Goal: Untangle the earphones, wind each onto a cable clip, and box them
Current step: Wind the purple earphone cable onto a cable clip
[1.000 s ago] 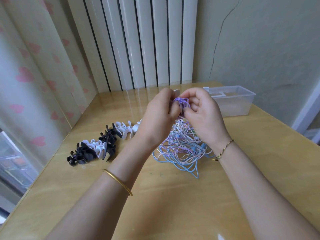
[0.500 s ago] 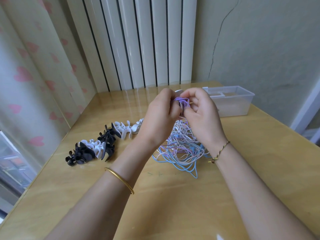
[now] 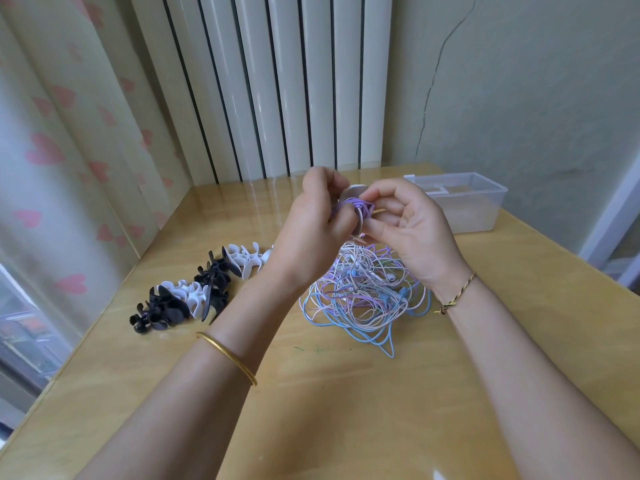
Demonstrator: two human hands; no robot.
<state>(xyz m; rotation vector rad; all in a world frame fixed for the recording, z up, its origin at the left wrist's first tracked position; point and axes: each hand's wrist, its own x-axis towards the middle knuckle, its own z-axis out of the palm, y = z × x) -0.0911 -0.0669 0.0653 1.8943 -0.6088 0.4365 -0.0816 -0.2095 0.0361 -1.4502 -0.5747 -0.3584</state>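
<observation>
A white cable clip (image 3: 354,195) wound with a purple earphone cable (image 3: 358,206) is held up above the table between both hands. My left hand (image 3: 313,225) grips the clip from the left. My right hand (image 3: 410,225) pinches the purple cable at the clip's right side. Under the hands lies a tangled pile of earphones (image 3: 363,296) in blue, pink, purple and white. A clear plastic box (image 3: 465,202) stands at the back right.
A row of black and white cable clips (image 3: 194,292) lies on the left of the wooden table (image 3: 329,393). A heart-patterned curtain (image 3: 62,150) hangs at the left, a radiator (image 3: 277,84) behind the table, a cracked wall at the right.
The hands stay together at the clip. My right hand's fingers have opened out a little while it works the purple cable, and more of the white clip shows.
</observation>
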